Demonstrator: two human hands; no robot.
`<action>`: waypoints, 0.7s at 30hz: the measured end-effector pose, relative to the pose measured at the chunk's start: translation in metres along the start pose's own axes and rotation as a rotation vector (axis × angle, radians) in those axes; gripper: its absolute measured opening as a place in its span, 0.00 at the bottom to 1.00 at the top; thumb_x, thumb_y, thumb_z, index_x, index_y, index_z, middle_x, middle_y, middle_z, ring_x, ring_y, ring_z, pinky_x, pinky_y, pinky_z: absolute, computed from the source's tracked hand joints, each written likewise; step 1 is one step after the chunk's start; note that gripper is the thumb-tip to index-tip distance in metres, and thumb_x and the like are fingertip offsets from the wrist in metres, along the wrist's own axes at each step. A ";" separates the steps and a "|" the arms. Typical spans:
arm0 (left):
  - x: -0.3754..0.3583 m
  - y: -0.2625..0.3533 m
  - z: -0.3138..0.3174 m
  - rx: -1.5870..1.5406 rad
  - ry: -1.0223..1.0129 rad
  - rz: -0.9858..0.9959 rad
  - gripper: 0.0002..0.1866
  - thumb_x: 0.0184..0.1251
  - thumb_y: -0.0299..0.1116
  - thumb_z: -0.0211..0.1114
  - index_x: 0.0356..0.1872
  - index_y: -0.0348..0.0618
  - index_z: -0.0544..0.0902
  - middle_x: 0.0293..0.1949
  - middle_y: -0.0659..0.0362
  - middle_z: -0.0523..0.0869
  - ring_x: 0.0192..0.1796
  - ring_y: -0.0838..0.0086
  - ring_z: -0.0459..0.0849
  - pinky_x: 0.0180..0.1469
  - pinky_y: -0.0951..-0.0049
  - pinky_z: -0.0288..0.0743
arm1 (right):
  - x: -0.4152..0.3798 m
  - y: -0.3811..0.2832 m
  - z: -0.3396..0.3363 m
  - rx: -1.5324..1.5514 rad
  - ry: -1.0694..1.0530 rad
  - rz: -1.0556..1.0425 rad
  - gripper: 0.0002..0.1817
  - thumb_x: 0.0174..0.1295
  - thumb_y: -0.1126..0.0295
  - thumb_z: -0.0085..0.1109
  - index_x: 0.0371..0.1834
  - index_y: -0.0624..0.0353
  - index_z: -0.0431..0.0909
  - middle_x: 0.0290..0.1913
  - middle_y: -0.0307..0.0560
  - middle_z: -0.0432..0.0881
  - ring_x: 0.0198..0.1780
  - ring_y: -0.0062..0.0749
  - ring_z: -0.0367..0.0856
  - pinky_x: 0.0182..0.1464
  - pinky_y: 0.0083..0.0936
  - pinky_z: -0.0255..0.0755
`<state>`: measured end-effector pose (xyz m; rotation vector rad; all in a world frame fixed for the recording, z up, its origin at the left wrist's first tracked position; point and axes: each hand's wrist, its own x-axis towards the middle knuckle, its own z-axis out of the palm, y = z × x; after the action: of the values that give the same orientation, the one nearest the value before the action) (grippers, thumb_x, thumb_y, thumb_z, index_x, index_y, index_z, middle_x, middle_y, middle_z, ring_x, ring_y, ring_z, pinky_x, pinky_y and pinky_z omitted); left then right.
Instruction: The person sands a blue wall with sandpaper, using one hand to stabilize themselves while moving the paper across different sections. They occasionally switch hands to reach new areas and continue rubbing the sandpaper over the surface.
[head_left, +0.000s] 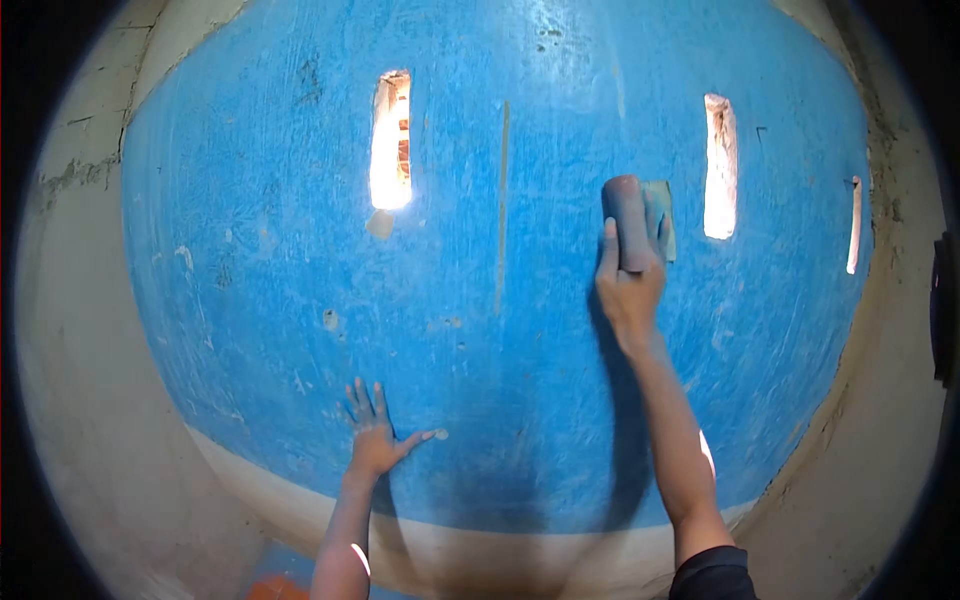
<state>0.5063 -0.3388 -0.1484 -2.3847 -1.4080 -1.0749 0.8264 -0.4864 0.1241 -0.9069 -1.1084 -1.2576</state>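
My right hand [632, 290] is raised against the blue wall [560, 390], its fingers wrapped round a sanding block [627, 215]. The block has a reddish-brown, rounded near side, and a pale greenish piece [668, 225] shows along its right. Where the block meets the wall is hidden. Lower and to the left, my left hand [374, 440] lies against the wall with fingers spread and thumb out to the right, holding nothing. The thumb tip is close to a small pale chip [441, 434] in the paint.
Narrow upright slots let in bright light: a left slot [391, 140], a right slot [720, 165] and a thinner one [855, 225] at the far right. A grey-brown vertical strip [503, 205] marks the wall. Bare plaster [80, 300] flanks it, and an orange thing [278, 588] shows below.
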 end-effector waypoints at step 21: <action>-0.002 -0.005 -0.003 0.039 -0.043 0.013 0.72 0.51 0.77 0.62 0.77 0.42 0.24 0.76 0.36 0.20 0.77 0.40 0.15 0.72 0.32 0.16 | 0.130 -0.037 0.062 0.277 -0.543 -0.179 0.27 0.64 0.71 0.51 0.67 0.37 0.74 0.64 0.48 0.77 0.66 0.47 0.74 0.69 0.39 0.64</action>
<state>0.5002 -0.3392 -0.1481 -2.4001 -1.4118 -0.9898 0.7778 -0.4648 0.2629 -0.9764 -1.7779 -0.9832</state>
